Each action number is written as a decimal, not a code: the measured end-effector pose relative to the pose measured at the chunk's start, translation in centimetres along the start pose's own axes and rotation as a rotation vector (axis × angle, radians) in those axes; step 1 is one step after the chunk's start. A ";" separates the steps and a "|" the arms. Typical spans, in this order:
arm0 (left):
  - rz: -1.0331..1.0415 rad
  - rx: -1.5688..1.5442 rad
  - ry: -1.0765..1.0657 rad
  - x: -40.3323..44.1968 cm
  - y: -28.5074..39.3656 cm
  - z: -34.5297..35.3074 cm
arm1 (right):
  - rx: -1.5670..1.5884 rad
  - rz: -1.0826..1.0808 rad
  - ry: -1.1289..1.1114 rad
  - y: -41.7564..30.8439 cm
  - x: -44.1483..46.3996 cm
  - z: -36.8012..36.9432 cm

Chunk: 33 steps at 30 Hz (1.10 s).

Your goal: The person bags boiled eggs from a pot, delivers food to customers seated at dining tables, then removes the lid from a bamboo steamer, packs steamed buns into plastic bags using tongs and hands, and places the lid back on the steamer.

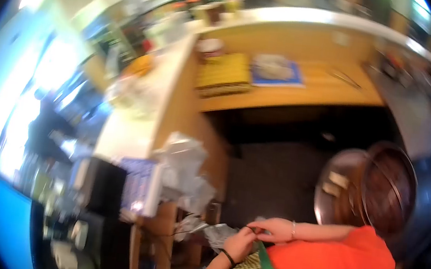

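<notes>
My left hand (239, 245), with a black band at the wrist, meets my right hand (275, 229), which has a bracelet, in front of the orange shirt. Both sets of fingers are bent and close together. A small dark thing (252, 229) shows between them, too blurred to name. Just below the hands lies the green-edged, checked part of an apron (264, 267). Crumpled clear plastic (219, 235) is right beside my left hand.
A wooden counter (172, 97) holds a yellow box (225, 72) and a blue item (280, 75). White plastic bags (185, 168) hang at its near end. Two round metal containers (387, 186) stand at right. A blue screen (1, 216) is at lower left. Much is blurred.
</notes>
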<state>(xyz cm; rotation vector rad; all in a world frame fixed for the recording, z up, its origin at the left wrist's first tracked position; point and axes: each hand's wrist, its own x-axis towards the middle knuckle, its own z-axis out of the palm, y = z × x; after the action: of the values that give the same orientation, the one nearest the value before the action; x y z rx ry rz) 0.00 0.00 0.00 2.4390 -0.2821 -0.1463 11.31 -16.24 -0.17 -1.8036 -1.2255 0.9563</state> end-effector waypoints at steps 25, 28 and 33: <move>0.157 -0.688 -0.466 11.8 37.5 34.9 | 0.058 0.261 1.417 8.0 -54.4 8.6; 0.159 -0.812 -0.650 13.6 45.7 39.4 | 0.458 0.344 1.558 7.8 -63.1 9.2; 0.345 -0.690 -0.877 16.6 56.1 47.7 | 0.709 0.306 1.855 10.5 -73.2 12.2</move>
<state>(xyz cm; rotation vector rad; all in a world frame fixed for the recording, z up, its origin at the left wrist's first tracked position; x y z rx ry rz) -1.58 -75.46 -1.56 1.4920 -0.8588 -0.9818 -14.67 -86.55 -2.45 -1.3608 0.5151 -0.3473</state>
